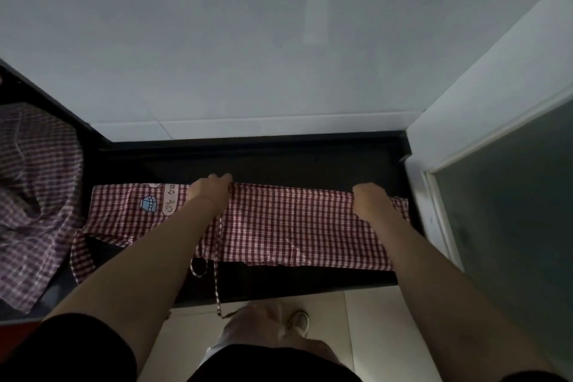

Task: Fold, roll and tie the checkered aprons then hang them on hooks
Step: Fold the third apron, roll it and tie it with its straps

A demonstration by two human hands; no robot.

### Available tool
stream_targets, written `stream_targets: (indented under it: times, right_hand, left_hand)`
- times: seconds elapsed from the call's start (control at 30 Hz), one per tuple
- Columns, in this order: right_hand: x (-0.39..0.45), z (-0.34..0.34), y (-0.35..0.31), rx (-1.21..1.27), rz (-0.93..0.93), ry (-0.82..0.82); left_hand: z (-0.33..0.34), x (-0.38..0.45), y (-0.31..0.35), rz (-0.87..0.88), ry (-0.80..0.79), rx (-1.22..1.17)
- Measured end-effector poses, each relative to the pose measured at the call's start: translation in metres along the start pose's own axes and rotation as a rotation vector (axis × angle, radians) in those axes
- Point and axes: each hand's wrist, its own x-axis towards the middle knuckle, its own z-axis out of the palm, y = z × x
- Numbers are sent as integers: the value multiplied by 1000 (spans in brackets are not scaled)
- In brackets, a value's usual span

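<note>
The scene is dim and greyish, soft and slightly blurred all over. The wall (217, 40) shows a faint pale reflection; wide-angle distortion bends lines near the edges, and the dark surface (279, 161) loses detail in shadow.

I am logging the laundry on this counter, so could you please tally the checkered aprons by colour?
Red-and-white checkered apron, flat on the black counter, far edge held by the left hand and right hand: 1
Purple checkered apron, crumpled at the left: 1
Total: 2
</note>
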Motion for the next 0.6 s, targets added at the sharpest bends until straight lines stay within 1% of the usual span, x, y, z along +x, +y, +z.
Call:
stream_targets:
  times: [0.13, 0.17, 0.2, 0.23, 0.27, 0.33, 0.37, 0.4, 0.5, 0.6]
  right_hand:
    - [3, 12, 2, 7, -9, 52]
    - [2, 14, 1, -2, -22, 77]
    - [0, 16, 0, -21, -32, 103]
    - [0, 18, -1, -39, -45, 130]
    - [0, 20, -1, -49, -58, 146]
    - [1, 25, -1, -47, -95, 159]
    - [2, 27, -1, -39, -113, 160]
    - [2, 28, 0, -31, -128, 156]
    - [2, 23, 10, -10, -114, 130]
    - [0, 22, 34, -35, -33, 114]
  left_hand:
    - [0, 7, 9, -99, 2, 55]
    - [-1, 6, 12, -118, 36, 90]
    - [0, 6, 17, -97, 100, 128]
    - [2, 8, 25, -30, 172, 140]
    - [6, 11, 36, 73, 226, 116]
    - [15, 10, 64, 277, 214, 23]
    - [20, 8, 76, 324, 192, -5]
    - [24, 8, 86, 326, 187, -7]
    - [30, 10, 94, 239, 198, 40]
    - [22, 14, 93, 158, 123, 61]
